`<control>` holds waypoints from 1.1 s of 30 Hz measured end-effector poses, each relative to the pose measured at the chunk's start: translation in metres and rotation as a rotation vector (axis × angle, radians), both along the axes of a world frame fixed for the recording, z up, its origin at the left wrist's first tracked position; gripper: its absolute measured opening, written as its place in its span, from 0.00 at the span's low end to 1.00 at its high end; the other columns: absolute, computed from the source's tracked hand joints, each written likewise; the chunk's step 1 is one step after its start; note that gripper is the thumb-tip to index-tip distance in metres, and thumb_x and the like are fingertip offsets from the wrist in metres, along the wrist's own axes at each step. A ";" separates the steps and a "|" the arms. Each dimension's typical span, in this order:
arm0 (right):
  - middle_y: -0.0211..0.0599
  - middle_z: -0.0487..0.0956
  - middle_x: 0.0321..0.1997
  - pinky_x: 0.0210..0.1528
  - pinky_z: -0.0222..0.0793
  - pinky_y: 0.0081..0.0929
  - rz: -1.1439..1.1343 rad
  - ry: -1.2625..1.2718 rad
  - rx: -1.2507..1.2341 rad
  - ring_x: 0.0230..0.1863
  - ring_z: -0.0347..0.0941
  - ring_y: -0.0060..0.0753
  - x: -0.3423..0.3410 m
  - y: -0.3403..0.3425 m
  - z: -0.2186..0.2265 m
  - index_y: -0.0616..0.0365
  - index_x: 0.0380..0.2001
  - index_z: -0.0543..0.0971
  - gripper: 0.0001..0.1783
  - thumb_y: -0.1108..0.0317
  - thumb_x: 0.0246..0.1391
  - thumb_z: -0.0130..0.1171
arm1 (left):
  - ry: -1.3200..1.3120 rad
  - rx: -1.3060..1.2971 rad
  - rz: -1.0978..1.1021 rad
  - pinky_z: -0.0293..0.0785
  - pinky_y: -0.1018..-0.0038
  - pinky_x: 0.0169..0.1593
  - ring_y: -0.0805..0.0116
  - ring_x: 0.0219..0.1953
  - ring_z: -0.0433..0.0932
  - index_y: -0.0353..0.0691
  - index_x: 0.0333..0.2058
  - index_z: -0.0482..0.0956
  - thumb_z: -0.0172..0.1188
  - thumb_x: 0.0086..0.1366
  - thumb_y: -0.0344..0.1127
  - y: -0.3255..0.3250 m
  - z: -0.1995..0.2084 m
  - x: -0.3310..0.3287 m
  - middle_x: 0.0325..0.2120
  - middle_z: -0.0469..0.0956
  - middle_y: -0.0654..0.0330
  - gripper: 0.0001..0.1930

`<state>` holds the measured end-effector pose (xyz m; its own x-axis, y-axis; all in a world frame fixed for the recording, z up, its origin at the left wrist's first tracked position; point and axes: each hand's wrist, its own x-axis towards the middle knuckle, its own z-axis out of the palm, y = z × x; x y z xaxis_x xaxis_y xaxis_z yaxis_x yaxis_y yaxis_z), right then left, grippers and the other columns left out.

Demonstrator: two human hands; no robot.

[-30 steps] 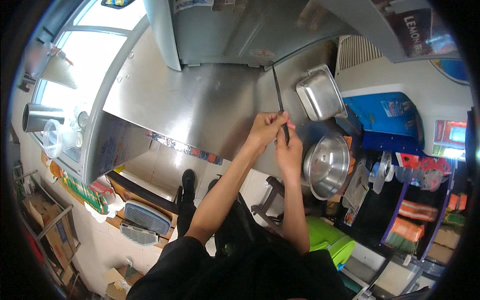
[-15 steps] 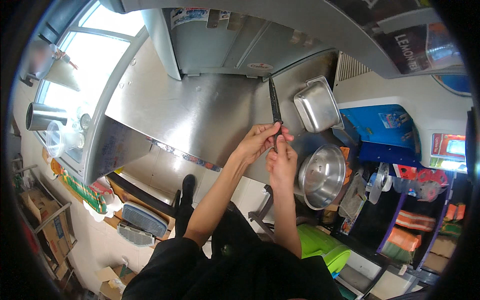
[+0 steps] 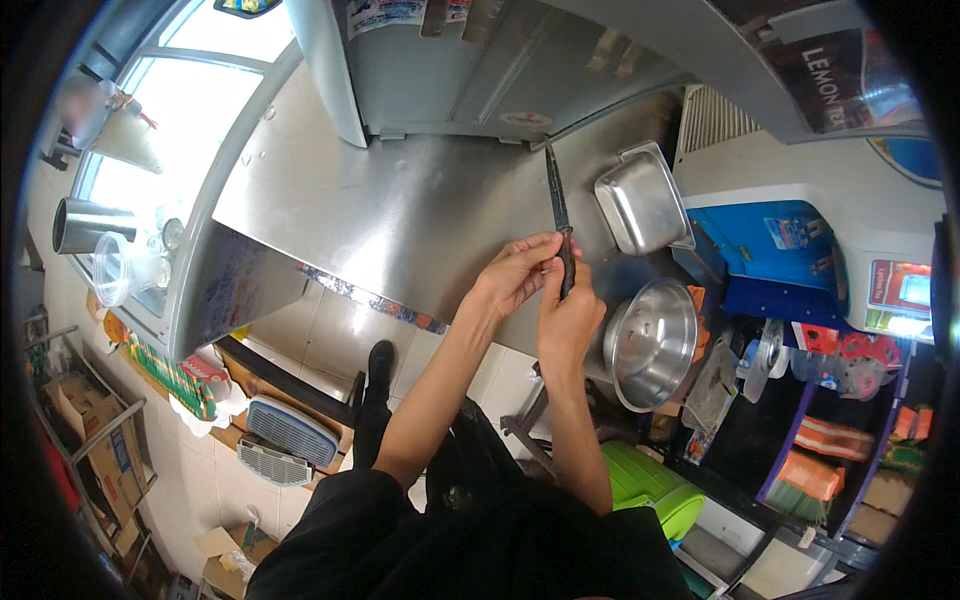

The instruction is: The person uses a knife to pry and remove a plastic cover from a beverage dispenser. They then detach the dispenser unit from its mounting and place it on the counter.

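A dark knife [image 3: 556,188] is held over the steel counter, its narrow blade pointing away from me and its surface specked with pale bits. My right hand [image 3: 570,318] is closed around the lower part of the black handle. At the top of the handle, by the base of the blade, the fingers of my left hand [image 3: 512,273] pinch the knife. To the right of the blade sits a rectangular steel pan [image 3: 640,200]. Nearer to me, right of my right hand, stands a round steel bowl [image 3: 655,340] with small bits inside.
The steel counter [image 3: 400,215] runs up to a grey metal panel [image 3: 440,90] at the back. A blue and white container [image 3: 770,245] stands at right, above shelves with orange packets [image 3: 830,440]. A lime-green bin [image 3: 650,485] is low beside me. Clear plastic cups [image 3: 118,270] stand at left.
My right hand has turned and moved slightly lower and right, leaving more of the handle showing. The left fingers remain near the blade's base. The view has shifted a little.
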<state>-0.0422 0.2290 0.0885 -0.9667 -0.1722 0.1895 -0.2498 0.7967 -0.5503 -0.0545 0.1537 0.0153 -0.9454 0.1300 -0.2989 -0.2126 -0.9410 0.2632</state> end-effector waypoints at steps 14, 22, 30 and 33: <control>0.20 0.58 0.13 0.11 0.42 0.12 -0.221 -1.097 -1.143 0.10 0.49 0.12 -0.014 0.028 0.005 0.58 0.37 0.72 0.19 0.52 0.61 0.46 | 0.125 0.149 -0.003 0.74 0.78 0.43 0.72 0.37 0.75 0.34 0.41 0.73 0.52 0.65 0.41 0.006 -0.008 -0.004 0.36 0.76 0.58 0.15; 0.54 0.79 0.34 0.40 0.70 0.34 -0.025 -0.142 -0.176 0.36 0.77 0.51 0.000 0.006 -0.025 0.67 0.47 0.72 0.23 0.58 0.58 0.48 | 0.021 -0.055 -0.027 0.74 0.77 0.42 0.72 0.37 0.75 0.36 0.38 0.75 0.53 0.64 0.44 -0.002 -0.005 0.008 0.33 0.77 0.59 0.16; 0.25 0.62 0.16 0.14 0.49 0.12 -0.266 -1.350 -1.674 0.14 0.54 0.15 -0.001 0.030 -0.014 0.62 0.41 0.72 0.19 0.57 0.62 0.41 | 0.055 -0.104 0.000 0.75 0.81 0.34 0.75 0.32 0.77 0.33 0.35 0.76 0.55 0.63 0.41 -0.004 -0.002 0.008 0.29 0.78 0.58 0.14; 0.23 0.59 0.14 0.10 0.43 0.14 -0.193 -1.565 -1.893 0.11 0.49 0.13 -0.007 0.029 -0.023 0.59 0.40 0.72 0.20 0.53 0.62 0.40 | 0.041 -0.103 0.016 0.74 0.78 0.38 0.72 0.33 0.76 0.33 0.37 0.76 0.53 0.64 0.42 -0.003 -0.007 0.006 0.31 0.77 0.58 0.15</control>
